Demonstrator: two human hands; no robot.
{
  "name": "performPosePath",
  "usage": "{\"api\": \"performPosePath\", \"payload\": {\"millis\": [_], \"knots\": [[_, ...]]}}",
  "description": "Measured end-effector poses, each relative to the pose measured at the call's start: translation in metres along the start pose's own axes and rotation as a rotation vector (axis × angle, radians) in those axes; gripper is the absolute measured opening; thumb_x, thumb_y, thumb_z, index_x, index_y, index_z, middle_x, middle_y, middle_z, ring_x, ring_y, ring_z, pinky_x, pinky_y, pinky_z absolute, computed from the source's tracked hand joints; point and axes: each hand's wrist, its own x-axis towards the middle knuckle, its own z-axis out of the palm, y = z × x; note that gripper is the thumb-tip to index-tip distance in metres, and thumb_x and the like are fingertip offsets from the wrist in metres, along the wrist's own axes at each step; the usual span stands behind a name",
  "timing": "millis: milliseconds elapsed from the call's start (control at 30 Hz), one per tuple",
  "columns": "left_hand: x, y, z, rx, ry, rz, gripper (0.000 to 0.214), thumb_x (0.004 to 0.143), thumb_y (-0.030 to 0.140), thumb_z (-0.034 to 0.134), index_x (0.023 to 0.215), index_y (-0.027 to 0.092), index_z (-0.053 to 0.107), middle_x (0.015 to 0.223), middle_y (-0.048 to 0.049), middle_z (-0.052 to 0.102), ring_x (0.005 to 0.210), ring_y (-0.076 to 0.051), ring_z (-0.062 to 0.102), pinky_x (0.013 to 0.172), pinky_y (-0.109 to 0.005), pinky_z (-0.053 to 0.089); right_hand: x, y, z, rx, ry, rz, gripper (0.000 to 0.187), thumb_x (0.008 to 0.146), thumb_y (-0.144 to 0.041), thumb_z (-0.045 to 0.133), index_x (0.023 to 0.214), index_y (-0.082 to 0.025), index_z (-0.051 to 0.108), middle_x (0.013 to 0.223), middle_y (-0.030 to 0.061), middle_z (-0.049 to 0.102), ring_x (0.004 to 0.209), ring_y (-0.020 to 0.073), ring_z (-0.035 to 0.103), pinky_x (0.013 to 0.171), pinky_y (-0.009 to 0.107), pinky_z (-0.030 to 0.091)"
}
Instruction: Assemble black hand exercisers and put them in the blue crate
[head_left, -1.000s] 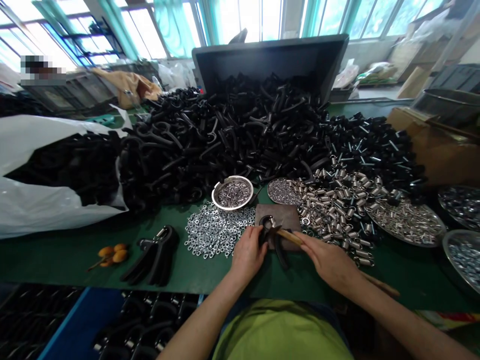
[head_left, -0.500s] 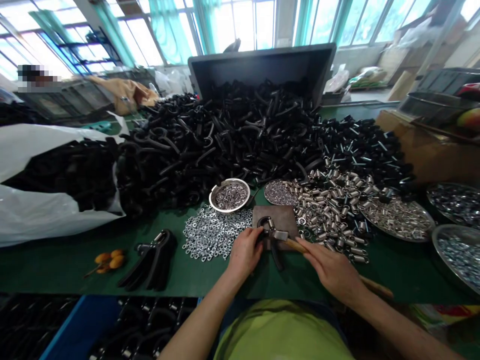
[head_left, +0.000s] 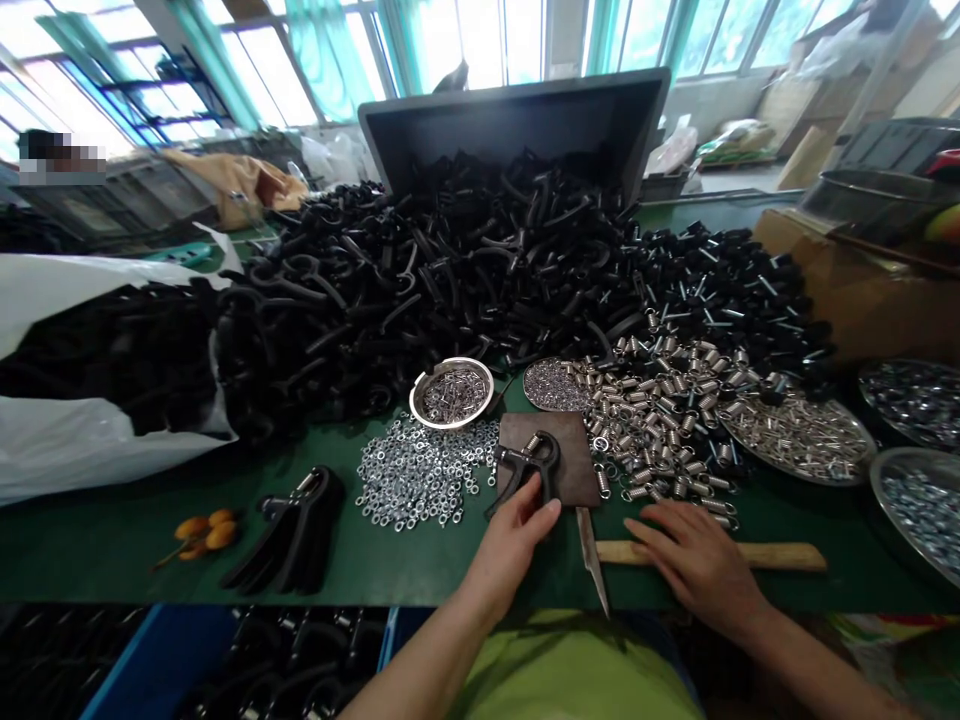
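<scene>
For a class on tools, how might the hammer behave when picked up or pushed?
The hammer likely feels heavy toward its metal head. Its straight wooden handle should stay stiff. The long head lying crosswise would probably resist rolling.

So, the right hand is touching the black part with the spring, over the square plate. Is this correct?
No: the left hand is touching the black part with the spring, over the square plate, as the head view shows. The right hand is at the wooden handle.
</scene>
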Motion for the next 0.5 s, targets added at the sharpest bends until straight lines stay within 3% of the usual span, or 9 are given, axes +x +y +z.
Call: {"api": "performPosePath", "payload": {"millis": [100,200,367,500], "knots": [[-0.004,0.010,-0.005,0.171,-0.067,0.063,0.054,0.074,0.032,0.068,0.124,0.020,0.054,0.137,-0.0085,0.046,0.125,-0.024,0.045,0.106,-0.038,0.034,0.056,0.011,0.001,0.079,0.018,0.068,0.026,0.089,-0.016,0.045,0.102,-0.018,0.066,0.095,0.0091,0.065,0.093,0.0214,0.054,0.082,0.035,0.042],[0.013,0.028,-0.015,0.413,-0.076,0.271,0.043,0.078,0.031,0.062,0.120,0.020,0.058,0.130,-0.0091,0.054,0.115,-0.022,0.053,0.098,-0.037,0.042,0.121,0.030,0.008,0.027,-0.066,0.164,0.025,0.089,-0.016,0.044,0.100,-0.018,0.067,0.095,0.0074,0.065,0.093,0.0199,0.053,0.084,0.031,0.041],[0.089,0.065,-0.018,1.026,0.096,0.614,0.025,0.083,0.028,0.055,0.104,0.019,0.066,0.101,-0.0069,0.064,0.094,-0.019,0.058,0.084,-0.033,0.046,0.201,0.061,0.034,-0.095,-0.216,0.271,0.019,0.085,-0.021,0.050,0.088,-0.015,0.068,0.089,0.0106,0.066,0.093,0.0242,0.053,0.077,0.031,0.042],[0.154,0.079,-0.002,1.482,0.142,0.667,0.024,0.084,0.029,0.054,0.102,0.020,0.067,0.099,-0.0070,0.063,0.098,-0.022,0.053,0.088,-0.034,0.042,0.221,0.070,0.052,-0.126,-0.293,0.307,0.015,0.081,-0.017,0.054,0.085,-0.014,0.068,0.091,0.0126,0.067,0.093,0.0240,0.056,0.072,0.029,0.042]]}}
